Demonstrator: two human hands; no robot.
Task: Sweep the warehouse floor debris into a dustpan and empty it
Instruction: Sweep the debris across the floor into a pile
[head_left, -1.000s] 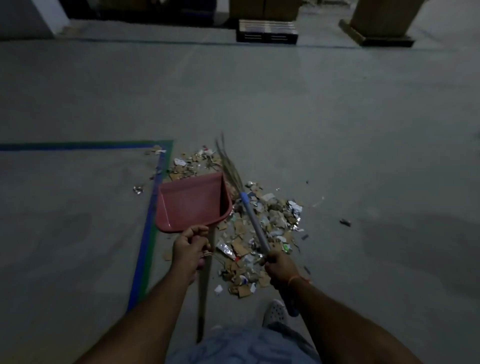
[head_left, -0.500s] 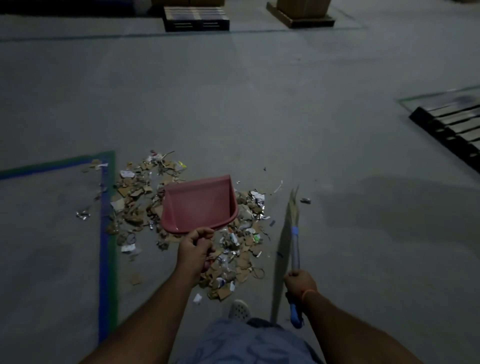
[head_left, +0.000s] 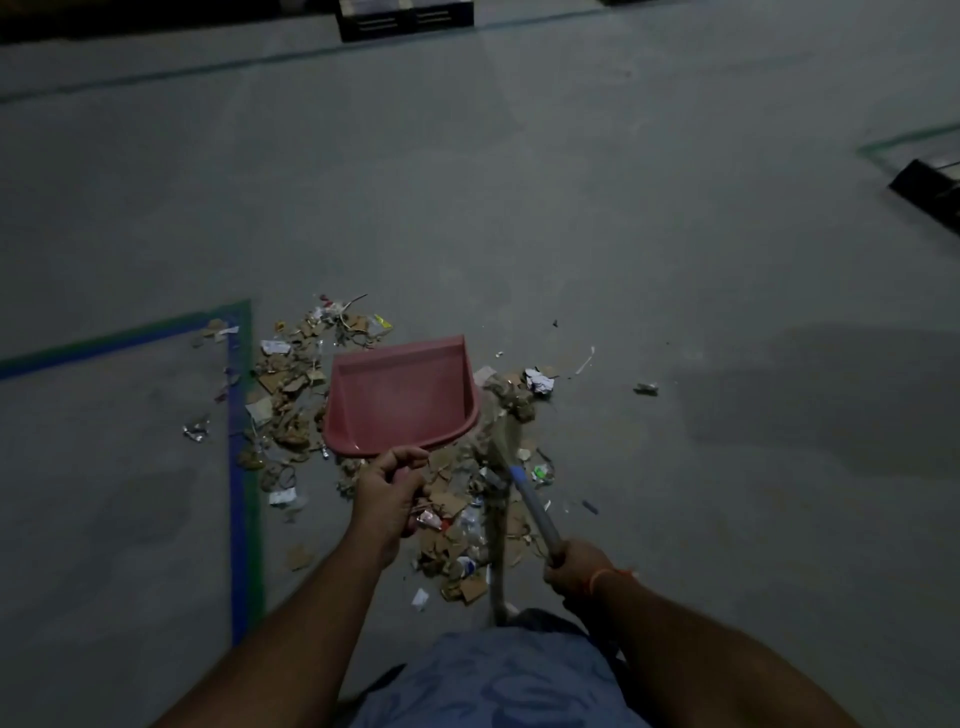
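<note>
Left hand (head_left: 387, 491) clamped on red dustpan (head_left: 400, 397) handle, right hand (head_left: 576, 569) gripping broom (head_left: 524, 493). Pan empty — debris pile (head_left: 457, 509) on floor around it. Sweeping-in barely begun; emptying left.

Dustpan (head_left: 400, 397) amid debris (head_left: 291, 400), broom (head_left: 511, 457) right.

The dustpan (head_left: 400, 397) is showing a dull pink-red colour. The floor (head_left: 597, 218) is looking plain grey, with a darker grey patch on the right side. The tape line (head_left: 240, 467) on it is showing blue with a green edge. The debris (head_left: 452, 514) is appearing mostly brown, with small white, silver, yellow and green bits. The broom handle (head_left: 535, 506) is looking grey with a blue end. The wristband (head_left: 605, 578) is orange. The clothing (head_left: 498, 680) is showing blue with a darker blue pattern.
</note>
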